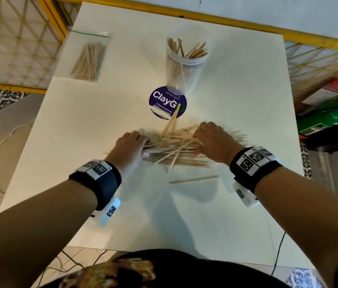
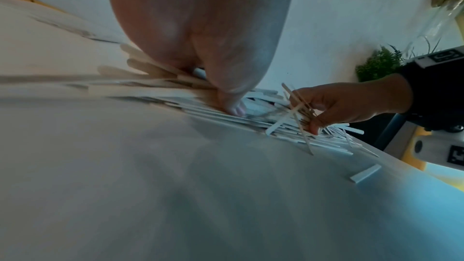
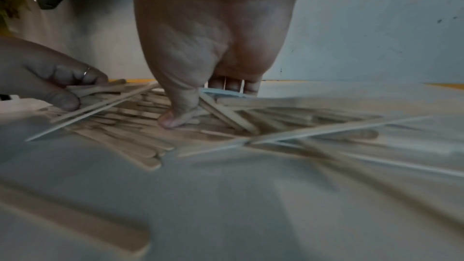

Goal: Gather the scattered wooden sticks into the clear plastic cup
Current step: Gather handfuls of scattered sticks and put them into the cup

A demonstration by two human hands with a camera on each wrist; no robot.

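Head view: my left hand point(image 1: 131, 145) and right hand point(image 1: 213, 142) bracket the pile of wooden sticks point(image 1: 176, 146) on the bench point(image 1: 101, 121), one at each end. The clear plastic cup point(image 1: 185, 63) stands upright beyond the purple sticker point(image 1: 167, 102), well apart from the pile, already holding some sticks. One stray stick point(image 1: 194, 179) lies nearer me, outside both hands; it may be left behind. A bagged bundle point(image 1: 89, 61) lies far left.

Left wrist view: my left thumb presses onto the stick ends; the other left fingers are hidden. Only here do my right fingers point(image 2: 314, 124) show curled round a few crossed sticks (some jut upward).

Right wrist view: my right thumb point(image 3: 175, 114) presses the pile, fingertips behind it. Only here do my left fingers point(image 3: 75, 74) show pinching several sticks against the thumb.

Risk: the sticks cross at odd angles, so squeezing may fan them or flick loose ones off. A ragged bundle could catch the cup rim and tip it.
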